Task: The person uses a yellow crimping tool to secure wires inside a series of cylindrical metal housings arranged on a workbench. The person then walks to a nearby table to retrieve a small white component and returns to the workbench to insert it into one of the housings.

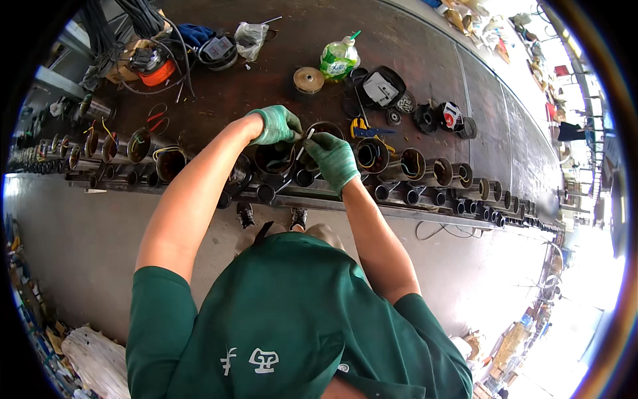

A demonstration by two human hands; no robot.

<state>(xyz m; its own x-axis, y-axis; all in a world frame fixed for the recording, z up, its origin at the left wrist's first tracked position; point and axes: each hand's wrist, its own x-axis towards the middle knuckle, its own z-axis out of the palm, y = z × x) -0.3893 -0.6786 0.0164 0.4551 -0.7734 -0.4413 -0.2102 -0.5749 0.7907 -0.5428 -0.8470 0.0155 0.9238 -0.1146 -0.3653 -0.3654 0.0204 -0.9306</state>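
Both my hands wear green work gloves and meet above an open metal cylinder (274, 159) in the row along the bench's near edge. My left hand (274, 125) is closed in a pinch; what lies between its fingertips is too small to make out. Close beside it, the fingers of my right hand (332, 158) are pinched on a small thin white piece (310, 133). Another cylinder (325, 130) opens just behind my right hand. To the right stand a cylinder with wires inside (371, 155) and yellow-and-blue wire strippers (369, 130) lying on the bench.
Rows of cylinders (413, 163) with wire ends run left and right. On the dark bench (259, 83) are a green-liquid bottle (339, 58), a round brown disc (308, 80), a black tray (384, 86), red-handled scissors (157, 118), an orange-based reel (157, 72) and a plastic bag (250, 41).
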